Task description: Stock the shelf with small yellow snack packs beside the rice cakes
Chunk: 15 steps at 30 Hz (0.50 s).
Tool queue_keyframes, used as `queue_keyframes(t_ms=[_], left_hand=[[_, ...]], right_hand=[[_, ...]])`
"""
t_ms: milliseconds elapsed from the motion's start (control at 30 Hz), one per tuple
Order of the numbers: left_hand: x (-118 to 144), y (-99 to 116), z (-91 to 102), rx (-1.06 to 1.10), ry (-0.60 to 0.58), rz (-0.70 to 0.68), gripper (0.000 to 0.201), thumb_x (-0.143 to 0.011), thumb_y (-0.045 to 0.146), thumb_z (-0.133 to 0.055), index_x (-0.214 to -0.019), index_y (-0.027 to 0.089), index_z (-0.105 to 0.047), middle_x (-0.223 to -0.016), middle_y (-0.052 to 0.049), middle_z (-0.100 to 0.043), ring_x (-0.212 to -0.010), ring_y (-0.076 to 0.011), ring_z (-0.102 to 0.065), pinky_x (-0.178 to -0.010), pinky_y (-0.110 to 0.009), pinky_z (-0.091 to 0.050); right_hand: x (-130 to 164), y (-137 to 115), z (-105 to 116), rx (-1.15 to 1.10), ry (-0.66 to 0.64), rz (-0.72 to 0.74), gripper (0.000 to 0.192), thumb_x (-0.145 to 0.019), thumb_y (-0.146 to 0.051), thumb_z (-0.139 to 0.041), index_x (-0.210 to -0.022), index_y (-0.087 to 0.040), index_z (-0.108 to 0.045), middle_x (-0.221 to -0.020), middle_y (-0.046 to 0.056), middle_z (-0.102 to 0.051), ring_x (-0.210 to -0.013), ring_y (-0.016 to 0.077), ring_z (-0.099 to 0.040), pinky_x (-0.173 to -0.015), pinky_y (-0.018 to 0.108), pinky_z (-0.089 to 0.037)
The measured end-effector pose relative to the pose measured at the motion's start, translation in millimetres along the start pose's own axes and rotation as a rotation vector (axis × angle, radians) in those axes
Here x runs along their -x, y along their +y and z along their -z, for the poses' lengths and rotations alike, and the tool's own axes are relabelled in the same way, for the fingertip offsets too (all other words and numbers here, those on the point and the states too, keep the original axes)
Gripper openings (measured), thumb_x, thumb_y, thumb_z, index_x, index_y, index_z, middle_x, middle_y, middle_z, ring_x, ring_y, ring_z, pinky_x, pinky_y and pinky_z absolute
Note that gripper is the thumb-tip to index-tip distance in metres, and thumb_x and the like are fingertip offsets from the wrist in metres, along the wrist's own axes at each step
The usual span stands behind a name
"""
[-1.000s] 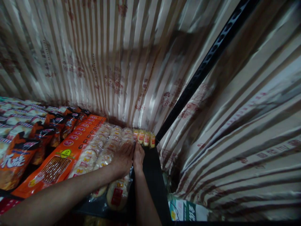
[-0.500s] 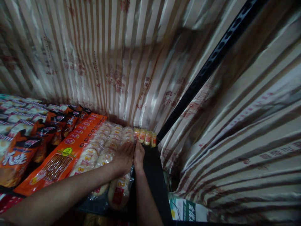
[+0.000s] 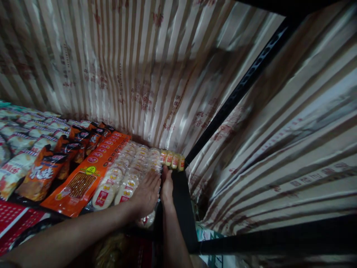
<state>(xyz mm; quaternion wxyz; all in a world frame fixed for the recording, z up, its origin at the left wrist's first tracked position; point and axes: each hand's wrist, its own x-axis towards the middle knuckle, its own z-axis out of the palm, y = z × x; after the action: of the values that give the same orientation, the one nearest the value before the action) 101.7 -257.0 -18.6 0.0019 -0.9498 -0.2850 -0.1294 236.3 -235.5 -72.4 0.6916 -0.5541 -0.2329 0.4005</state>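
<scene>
Rows of round pale cakes in clear wrappers (image 3: 128,186) lie on a black shelf (image 3: 182,208). My left hand (image 3: 147,191) rests flat over the rightmost row, its fingers stretched out and pointing away from me. My right hand (image 3: 167,188) stands on edge along the right side of that row, fingers stretched forward, nothing visible in it. Just beyond its fingertips is a short line of small yellow packs (image 3: 174,160) with red labels. My left hand and wrist hide part of the cakes.
Left of the cakes lies a long orange snack package (image 3: 83,178), then orange-black bags (image 3: 41,173) and white bags (image 3: 36,132). Striped curtain (image 3: 134,67) closes the back and right. A black slotted post (image 3: 231,96) slants up from the shelf's back corner. Below sits a red dotted surface (image 3: 21,219).
The view has shifted, bringing more of the left goods and a dark bar at lower right into sight. My hands are a little farther apart, still beside the rightmost row.
</scene>
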Motion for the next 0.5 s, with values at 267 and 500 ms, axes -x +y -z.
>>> queue_keyframes(t_ms=[267,500], left_hand=[[42.2,11.7,-17.4,-0.005,0.165,-0.017,0.061,-0.090,0.039,-0.046,-0.139,0.004,-0.041,-0.148,-0.020,-0.036,-0.140,-0.0335,-0.028,-0.114,-0.049,-0.025],[52.7,13.2,-32.7,0.043,0.169,0.016,0.067,-0.083,0.029,-0.054,-0.143,0.008,-0.035,-0.151,-0.017,-0.033,-0.143,-0.0320,-0.023,-0.114,-0.049,-0.027]], right_hand=[[2.5,4.4,-9.1,0.026,-0.091,-0.020,0.084,-0.082,-0.073,-0.037,-0.142,-0.015,-0.041,-0.146,0.005,-0.042,-0.137,0.0208,-0.038,-0.112,0.031,-0.032],[-11.1,6.4,-12.9,-0.038,-0.134,0.056,0.075,-0.084,-0.071,-0.038,-0.139,-0.021,-0.047,-0.143,0.002,-0.047,-0.138,0.0179,-0.036,-0.113,0.032,-0.029]])
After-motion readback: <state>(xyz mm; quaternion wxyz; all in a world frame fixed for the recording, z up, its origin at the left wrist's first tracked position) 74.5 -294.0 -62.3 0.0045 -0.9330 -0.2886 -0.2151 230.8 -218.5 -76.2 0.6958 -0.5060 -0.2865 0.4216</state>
